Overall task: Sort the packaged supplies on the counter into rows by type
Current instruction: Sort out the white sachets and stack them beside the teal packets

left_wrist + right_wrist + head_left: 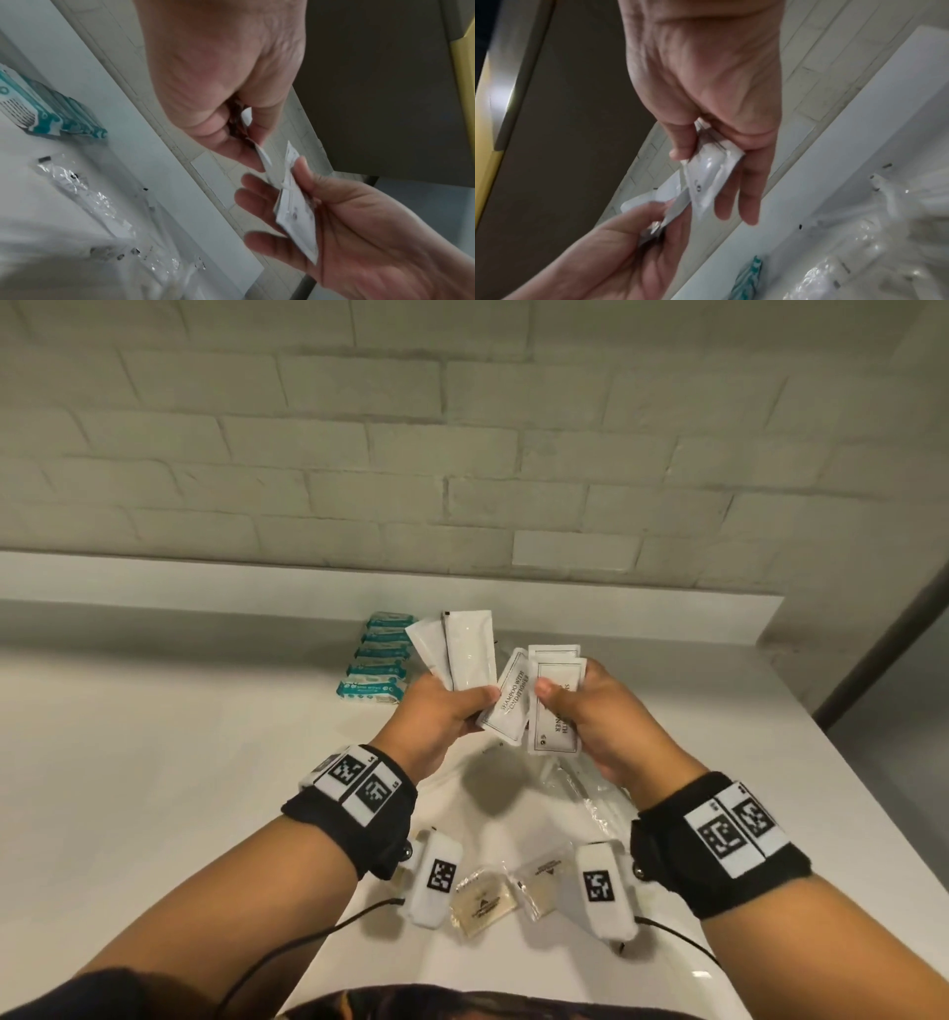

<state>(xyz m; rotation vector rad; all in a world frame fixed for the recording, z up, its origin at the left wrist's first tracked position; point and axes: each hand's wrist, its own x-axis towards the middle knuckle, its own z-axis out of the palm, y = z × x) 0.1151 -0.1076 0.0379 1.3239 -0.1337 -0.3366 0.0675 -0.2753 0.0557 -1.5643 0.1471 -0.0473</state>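
Both hands are raised above the white counter. My left hand grips a fan of white sachets, one printed "shampoo with conditioner". My right hand pinches a small stack of the same printed white sachets between thumb and fingers. In the left wrist view my left hand holds thin sachet edges next to the right hand's stack. The right wrist view shows my right hand pinching a sachet. A row of teal wipe packs lies at the back.
Clear plastic wrapped items lie on the counter under the hands. Two small clear-wrapped soap bars sit near the front edge. A tiled wall rises behind a raised ledge. The counter ends on the right at a dark gap.
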